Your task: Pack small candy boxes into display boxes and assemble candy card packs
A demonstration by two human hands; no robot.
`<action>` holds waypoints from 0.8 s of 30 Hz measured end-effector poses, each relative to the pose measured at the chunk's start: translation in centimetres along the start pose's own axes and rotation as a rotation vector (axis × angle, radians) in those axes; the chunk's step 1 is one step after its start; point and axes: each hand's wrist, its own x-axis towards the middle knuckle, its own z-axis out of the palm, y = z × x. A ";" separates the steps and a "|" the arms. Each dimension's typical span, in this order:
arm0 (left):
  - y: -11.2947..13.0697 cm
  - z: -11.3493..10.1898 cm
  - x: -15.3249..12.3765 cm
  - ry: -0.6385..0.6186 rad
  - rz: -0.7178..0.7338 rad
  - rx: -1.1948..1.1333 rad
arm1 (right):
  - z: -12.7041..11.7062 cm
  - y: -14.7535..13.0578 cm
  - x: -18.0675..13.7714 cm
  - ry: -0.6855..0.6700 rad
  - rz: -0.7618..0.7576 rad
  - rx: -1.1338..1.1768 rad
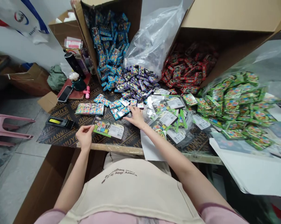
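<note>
My left hand [85, 137] pinches the left edge of a flat printed plastic bag [109, 128], which has a green strip and a white label and lies near the table's front edge. Just beyond the bag, my right hand [136, 117] reaches with thumb and fingers apart. Its fingertips are at the right side of a small group of blue packets [118, 109], and I cannot make out whether they touch. Behind that hand spreads a heap of purple packets [140, 81]. A row of packets in a clear wrapper [90, 109] rests left of the blue ones.
Cardboard boxes hold blue packets [107, 40] and red packets [184, 71]. More printed bags [168, 118] overlap right of my right hand, with a green packet pile [236, 102] beyond. At left are a tape dispenser [59, 122], a phone [65, 94] and a dark bottle [73, 63].
</note>
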 end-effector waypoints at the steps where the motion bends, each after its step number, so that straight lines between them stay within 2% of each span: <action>1: -1.1 -0.7 -0.1 0.002 -0.027 0.074 | 0.7 -0.1 0.2 -0.028 0.010 -0.070; 3: -2.2 -1.6 -0.3 -0.021 0.027 0.293 | 1.8 -0.9 0.6 -0.035 0.012 -0.169; 5: -2.1 -1.6 -0.5 -0.058 0.160 0.482 | 2.3 -2.0 1.1 -0.041 0.008 -0.223; 7: -1.3 -0.7 -0.7 -0.117 0.217 0.488 | 2.3 -2.9 1.3 -0.070 0.020 -0.218; 8: -0.7 0.1 -0.9 -0.169 0.179 0.409 | 2.1 -3.3 1.2 -0.080 0.035 -0.181; 10: 0.4 2.1 -1.6 -0.322 -0.010 0.162 | 1.5 -4.1 0.4 -0.074 0.028 -0.039; 12: 1.5 4.3 -2.6 -0.492 -0.240 -0.094 | 0.6 -4.6 -1.0 -0.037 -0.060 0.127; 14: 2.4 6.1 -3.5 -0.616 -0.362 -0.254 | -0.4 -4.9 -2.8 -0.007 -0.171 0.214; 17: 3.7 7.8 -4.1 -0.636 -0.400 -0.355 | -2.1 -4.4 -5.3 0.001 -0.219 0.166; 20: 4.6 8.1 -3.6 -0.610 -0.473 -0.407 | -4.0 -3.2 -7.1 -0.011 -0.241 0.133; 22: 5.0 8.0 -3.2 -0.664 -0.520 -0.412 | -5.3 -2.8 -7.8 -0.009 -0.285 0.147; 24: 5.1 8.1 -3.3 -0.779 -0.560 -0.397 | -6.2 -2.8 -8.2 -0.030 -0.349 0.151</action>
